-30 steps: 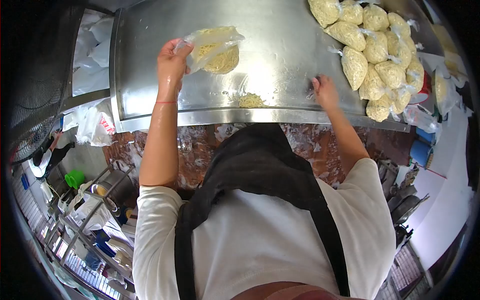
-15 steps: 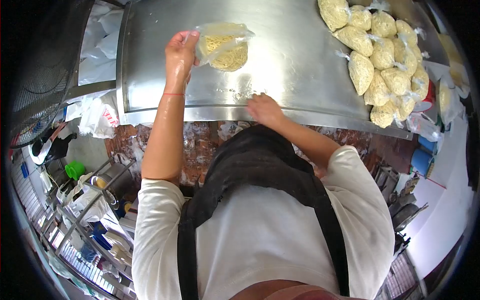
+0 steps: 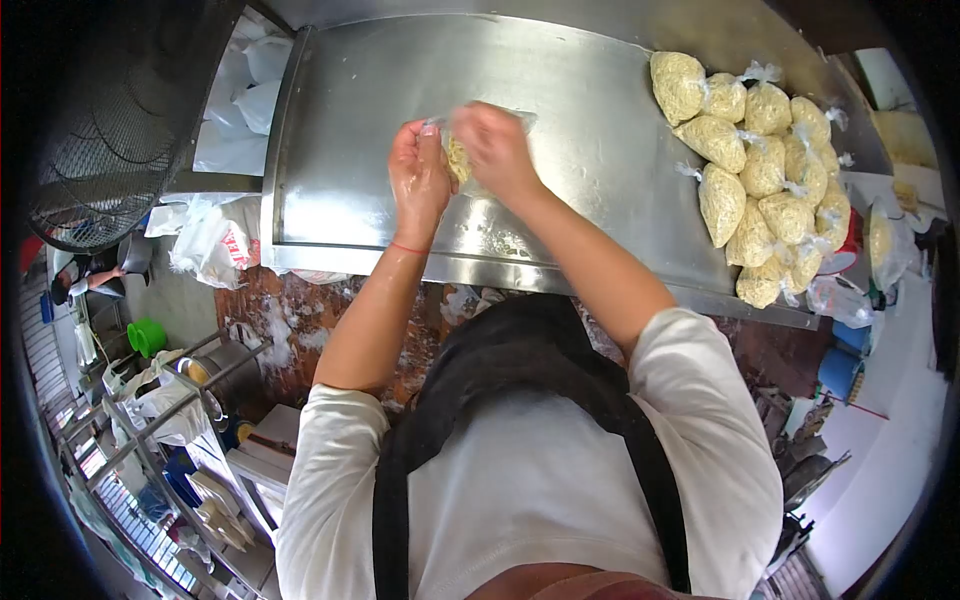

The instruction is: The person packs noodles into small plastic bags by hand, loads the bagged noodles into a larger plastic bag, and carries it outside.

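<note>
A clear plastic bag of pale yellow noodles point(image 3: 457, 161) is held up over the metal table point(image 3: 600, 130), mostly hidden behind my hands. My left hand point(image 3: 420, 172) is closed on the left side of the bag, thumb up along its edge. My right hand point(image 3: 492, 148), blurred by motion, has its fingers curled at the top of the same bag. A flap of clear plastic sticks out to the right of those fingers. Water drops show on the metal near the front edge, below my hands.
Several knotted bags of noodles point(image 3: 765, 170) are piled at the table's right end. White plastic bags point(image 3: 215, 240) hang left of the table, below a wire mesh basket point(image 3: 95, 170). At lower left stands a metal rack point(image 3: 160, 425); another person is at far left.
My right hand has risen from the table's front edge to the bag. My left hand has brought the bag lower and closer to the middle. The view has shifted slightly.
</note>
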Demonstrator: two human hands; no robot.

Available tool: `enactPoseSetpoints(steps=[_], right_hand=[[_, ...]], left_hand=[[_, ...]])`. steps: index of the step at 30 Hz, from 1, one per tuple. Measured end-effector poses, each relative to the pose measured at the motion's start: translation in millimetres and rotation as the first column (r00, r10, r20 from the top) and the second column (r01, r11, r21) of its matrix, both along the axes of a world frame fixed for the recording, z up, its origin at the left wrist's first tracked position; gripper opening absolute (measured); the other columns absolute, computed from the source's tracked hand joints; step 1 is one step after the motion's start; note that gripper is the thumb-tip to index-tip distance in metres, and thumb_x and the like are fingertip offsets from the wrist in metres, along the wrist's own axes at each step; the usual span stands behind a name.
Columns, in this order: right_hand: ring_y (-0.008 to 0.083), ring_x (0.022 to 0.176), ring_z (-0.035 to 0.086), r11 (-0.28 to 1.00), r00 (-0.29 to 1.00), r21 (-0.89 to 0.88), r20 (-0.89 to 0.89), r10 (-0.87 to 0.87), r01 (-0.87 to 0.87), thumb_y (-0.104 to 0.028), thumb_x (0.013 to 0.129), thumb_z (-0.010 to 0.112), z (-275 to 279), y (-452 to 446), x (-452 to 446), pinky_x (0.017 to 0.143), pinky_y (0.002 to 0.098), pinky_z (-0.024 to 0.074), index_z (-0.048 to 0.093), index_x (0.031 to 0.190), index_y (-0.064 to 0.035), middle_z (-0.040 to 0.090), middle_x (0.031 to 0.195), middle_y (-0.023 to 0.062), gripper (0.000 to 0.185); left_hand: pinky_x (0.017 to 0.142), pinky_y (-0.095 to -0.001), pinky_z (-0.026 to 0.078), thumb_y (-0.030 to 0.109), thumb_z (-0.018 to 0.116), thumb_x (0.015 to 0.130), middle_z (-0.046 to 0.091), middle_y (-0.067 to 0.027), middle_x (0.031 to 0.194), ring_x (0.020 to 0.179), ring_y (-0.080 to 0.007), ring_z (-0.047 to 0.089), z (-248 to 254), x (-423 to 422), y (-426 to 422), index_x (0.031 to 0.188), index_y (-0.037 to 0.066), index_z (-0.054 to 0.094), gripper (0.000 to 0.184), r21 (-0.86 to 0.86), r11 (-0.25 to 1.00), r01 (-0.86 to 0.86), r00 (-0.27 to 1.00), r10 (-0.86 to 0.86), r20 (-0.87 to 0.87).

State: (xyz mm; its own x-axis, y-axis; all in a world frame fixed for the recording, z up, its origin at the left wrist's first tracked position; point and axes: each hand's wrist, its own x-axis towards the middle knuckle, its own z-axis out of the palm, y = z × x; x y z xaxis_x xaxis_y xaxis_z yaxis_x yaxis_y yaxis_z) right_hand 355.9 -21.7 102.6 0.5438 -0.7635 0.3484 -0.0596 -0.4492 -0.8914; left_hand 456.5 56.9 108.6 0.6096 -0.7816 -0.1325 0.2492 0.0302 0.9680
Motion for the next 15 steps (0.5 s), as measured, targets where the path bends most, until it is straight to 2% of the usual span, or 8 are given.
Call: enactPoseSetpoints(steps=[3,4,7,9,11,13,14,15], right_hand=[[0.0254,0.084,0.066,0.958,0.887,-0.282,-0.429,-0.172,0.049,-0.017,0.097,0.056,-64.5,-14.9,25.4,0.076,0.0321,0.0521,0.065,0.112,0.0004,0.069,0.099,0.0192,0.025],[0.0309,0.102,0.067,0.975,0.883,-0.222,-0.460,-0.099,-0.006,-0.019,0.097,0.057,-43.3,-17.5,12.7,0.091,0.0321,0.0505,0.063,0.125,-0.0052,0.065,0.120,0.0229,0.032],[0.0306,0.100,0.067,0.969,0.869,0.235,-0.461,0.178,-0.073,-0.019,0.097,0.058,21.1,-35.2,-43.0,0.089,0.0317,0.0509,0.066,0.121,-0.0070,0.066,0.120,0.0200,0.028],[0.0305,0.096,0.067,0.995,0.914,0.093,-0.406,-0.004,0.046,-0.019,0.097,0.058,1.1,-49.5,-85.9,0.088,0.0334,0.0518,0.068,0.117,-0.0072,0.066,0.119,0.0194,0.025],[0.0325,0.111,0.064,0.990,0.857,-0.071,-0.496,-0.139,0.119,-0.016,0.094,0.060,-40.6,-62.3,-139.7,0.095,0.0386,0.0505,0.063,0.123,-0.0026,0.064,0.124,0.0199,0.032],[0.0313,0.125,0.053,0.950,0.775,-0.313,-0.595,-0.212,0.019,-0.020,0.094,0.060,-111.0,-54.9,-209.4,0.106,0.0404,0.0419,0.055,0.133,-0.0009,0.054,0.136,0.0191,0.043],[0.0306,0.133,0.047,0.907,0.733,-0.419,-0.632,-0.252,-0.049,-0.022,0.094,0.060,-135.6,-46.3,-228.4,0.111,0.0413,0.0376,0.050,0.137,-0.0001,0.050,0.142,0.0186,0.049],[0.0299,0.138,0.039,0.906,0.666,-0.382,-0.726,-0.172,-0.182,-0.025,0.095,0.058,-144.4,-33.9,-232.4,0.114,0.0420,0.0309,0.045,0.140,0.0002,0.043,0.147,0.0178,0.054]], left_hand=[[0.037,-0.0236,0.036,0.023,0.053,0.101,0.043,0.0039,0.059,0.044,-0.0052,0.038,-1.5,6.3,0.6,0.102,0.005,0.054,0.018,0.032,0.998,-0.048,0.999,0.048,0.016],[0.037,-0.0236,0.036,0.022,0.053,0.101,0.043,0.0037,0.059,0.044,-0.0053,0.038,-2.2,11.9,-3.1,0.102,0.005,0.054,0.017,0.045,0.997,-0.071,0.997,0.070,0.011],[0.037,-0.0234,0.037,0.022,0.056,0.100,0.044,0.0031,0.059,0.044,-0.0053,0.038,-7.2,26.7,-2.2,0.101,0.004,0.054,0.018,0.055,0.997,-0.053,0.998,0.051,0.038],[0.038,-0.0237,0.037,0.024,0.058,0.099,0.045,0.0028,0.059,0.044,-0.0053,0.039,-6.0,32.3,-3.5,0.102,0.005,0.054,0.020,0.088,0.996,-0.029,0.997,0.023,0.067],[0.038,-0.0246,0.038,0.026,0.060,0.097,0.048,0.0017,0.059,0.044,-0.0066,0.041,-5.3,34.2,-1.9,0.101,0.004,0.056,0.023,0.144,0.990,0.005,0.994,-0.020,0.106],[0.039,-0.0261,0.039,0.025,0.063,0.095,0.053,-0.0003,0.060,0.044,-0.0091,0.045,-2.5,35.8,-3.0,0.099,0.001,0.059,0.025,0.210,0.977,0.043,0.984,-0.077,0.158],[0.040,-0.0265,0.039,0.026,0.064,0.094,0.054,-0.0006,0.061,0.045,-0.0096,0.046,-1.0,34.8,-1.7,0.098,0.001,0.061,0.025,0.271,0.957,0.100,0.967,-0.158,0.202],[0.042,-0.0269,0.039,0.026,0.065,0.094,0.055,-0.0008,0.062,0.046,-0.0102,0.046,1.0,34.5,-1.9,0.096,0.000,0.063,0.026,0.329,0.933,0.147,0.941,-0.234,0.243]])
